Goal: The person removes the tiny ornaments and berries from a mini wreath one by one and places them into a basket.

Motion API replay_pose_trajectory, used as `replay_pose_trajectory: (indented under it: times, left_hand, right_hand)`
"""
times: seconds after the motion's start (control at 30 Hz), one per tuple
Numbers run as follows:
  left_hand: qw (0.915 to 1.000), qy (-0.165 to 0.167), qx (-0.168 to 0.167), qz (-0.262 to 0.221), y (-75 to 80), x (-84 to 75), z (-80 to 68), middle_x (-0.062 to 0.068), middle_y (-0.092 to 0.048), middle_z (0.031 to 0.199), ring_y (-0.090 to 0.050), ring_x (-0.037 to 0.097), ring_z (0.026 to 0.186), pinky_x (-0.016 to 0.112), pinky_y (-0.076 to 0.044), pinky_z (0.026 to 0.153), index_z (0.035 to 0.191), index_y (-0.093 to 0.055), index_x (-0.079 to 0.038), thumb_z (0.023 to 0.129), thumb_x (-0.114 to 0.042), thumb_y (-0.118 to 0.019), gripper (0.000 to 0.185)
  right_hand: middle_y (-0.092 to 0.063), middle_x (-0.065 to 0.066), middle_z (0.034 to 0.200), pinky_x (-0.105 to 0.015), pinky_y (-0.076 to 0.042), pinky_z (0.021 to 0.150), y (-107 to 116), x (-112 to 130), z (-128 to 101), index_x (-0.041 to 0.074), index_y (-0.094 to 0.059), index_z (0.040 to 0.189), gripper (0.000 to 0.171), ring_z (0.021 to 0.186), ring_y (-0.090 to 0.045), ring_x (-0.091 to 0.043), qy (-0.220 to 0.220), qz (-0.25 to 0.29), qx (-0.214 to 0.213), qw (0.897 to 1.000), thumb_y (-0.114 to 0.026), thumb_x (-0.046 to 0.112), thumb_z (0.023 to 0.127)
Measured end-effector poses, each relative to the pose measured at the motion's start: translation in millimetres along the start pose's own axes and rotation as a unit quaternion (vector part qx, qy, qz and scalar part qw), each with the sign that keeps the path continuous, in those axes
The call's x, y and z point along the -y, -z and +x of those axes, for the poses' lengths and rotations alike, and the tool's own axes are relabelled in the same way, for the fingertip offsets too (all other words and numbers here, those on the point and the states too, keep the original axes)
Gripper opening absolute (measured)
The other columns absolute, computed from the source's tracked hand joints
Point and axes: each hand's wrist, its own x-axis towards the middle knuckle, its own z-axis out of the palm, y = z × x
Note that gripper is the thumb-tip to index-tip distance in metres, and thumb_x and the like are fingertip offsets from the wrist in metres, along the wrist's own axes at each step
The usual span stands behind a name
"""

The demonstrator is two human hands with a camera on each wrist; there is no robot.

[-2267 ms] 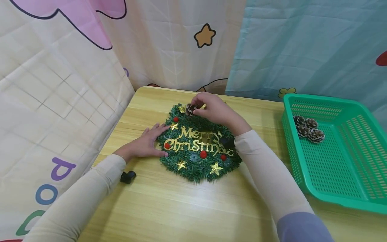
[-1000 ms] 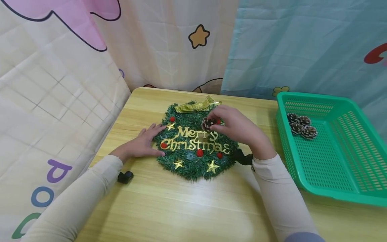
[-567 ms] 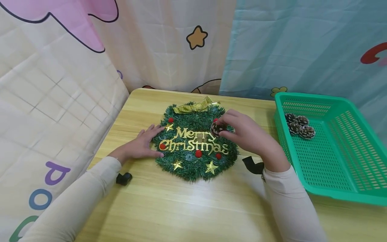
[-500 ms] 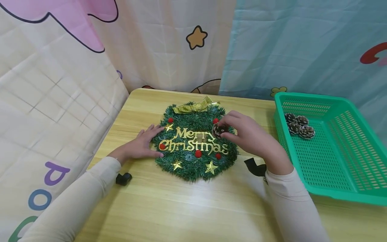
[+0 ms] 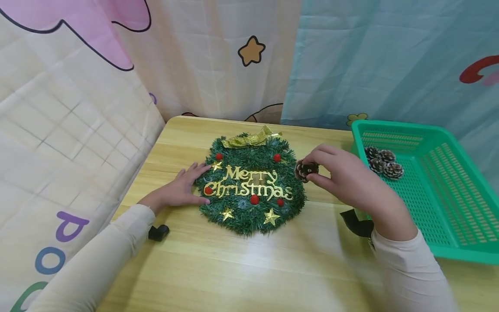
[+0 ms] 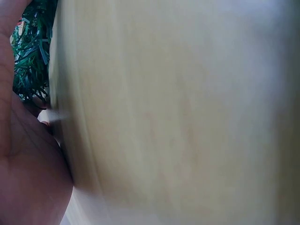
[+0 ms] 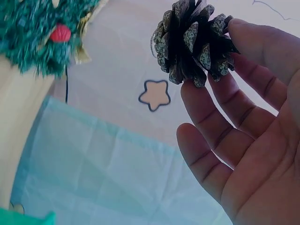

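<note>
The right hand [image 5: 347, 180] pinches a pine cone [image 5: 306, 170] between thumb and fingertips; the remaining fingers are loosely extended, as the right wrist view confirms [image 7: 194, 42]. Compared with half a second ago, the pine cone has moved off the wreath [image 5: 249, 186]: it was then over the upper right part of the greenery, beside the "Merry" lettering, and it is now held clear of the wreath's right edge, above the counter [image 5: 241, 268], between the wreath and the green basket [image 5: 448, 247]. The hand has travelled toward the basket, where three more pine cones [image 5: 380, 158] lie in the far corner. This indicates, as a judgement, that the cone has been detached and is in transfer.

The left hand [image 5: 177, 193] lies flat, fingers straight, against the wreath's left edge, and has not shifted; the wreath stays in place.
</note>
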Motion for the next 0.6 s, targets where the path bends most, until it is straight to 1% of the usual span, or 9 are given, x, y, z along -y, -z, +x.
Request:
replay_pose_trajectory:
  times: [0.17, 0.37, 0.5, 0.6]
  left_hand:
    - [1.0000, -0.001, -0.003, 0.001, 0.3, 0.6, -1.4, 0.008, -0.002, 0.166, 0.009, 0.032, 0.150, 0.059, 0.009, 0.115, 0.161, -0.013, -0.024, 0.079, -0.054, -0.079, 0.109]
    - [1.0000, -0.004, -0.005, 0.000, 0.5, 1.0, -1.4, 0.009, -0.003, 0.166, 0.009, 0.033, 0.150, 0.060, 0.009, 0.115, 0.161, -0.014, -0.024, 0.079, -0.054, -0.079, 0.109]
    - [1.0000, -0.007, -0.003, -0.002, -0.1, 1.2, -1.1, 0.009, -0.004, 0.166, 0.009, 0.033, 0.150, 0.060, 0.009, 0.115, 0.161, -0.014, -0.024, 0.079, -0.054, -0.079, 0.109]
    - [1.0000, -0.004, -0.002, -0.004, -0.2, 0.6, -1.6, 0.009, -0.004, 0.166, 0.009, 0.032, 0.150, 0.059, 0.009, 0.115, 0.161, -0.014, -0.024, 0.079, -0.054, -0.079, 0.109]
  right_hand:
    - [-0.064, -0.001, 0.105, -0.037, -0.051, 0.072, 16.6, -5.3, -8.9, 0.010, -0.070, 0.107, 0.024, 0.091, -0.062, -0.018, -0.012, -0.028, -0.004, 1.000, -0.078, 0.005, 0.085]
    - [-0.063, -0.001, 0.103, -0.039, -0.050, 0.068, 31.6, -21.0, -20.4, 0.009, -0.070, 0.105, 0.027, 0.087, -0.060, -0.018, -0.024, -0.070, -0.004, 0.997, -0.081, 0.004, 0.080]
    - [-0.060, 0.002, 0.098, -0.036, -0.048, 0.065, 40.8, -29.2, -28.0, 0.010, -0.070, 0.104, 0.029, 0.080, -0.055, -0.014, -0.047, -0.101, 0.005, 0.994, -0.083, 0.005, 0.079]
    - [-0.060, 0.003, 0.098, -0.034, -0.047, 0.064, 46.5, -36.3, -33.8, 0.012, -0.071, 0.105, 0.029, 0.078, -0.054, -0.012, -0.065, -0.114, 0.015, 0.991, -0.083, 0.005, 0.080]
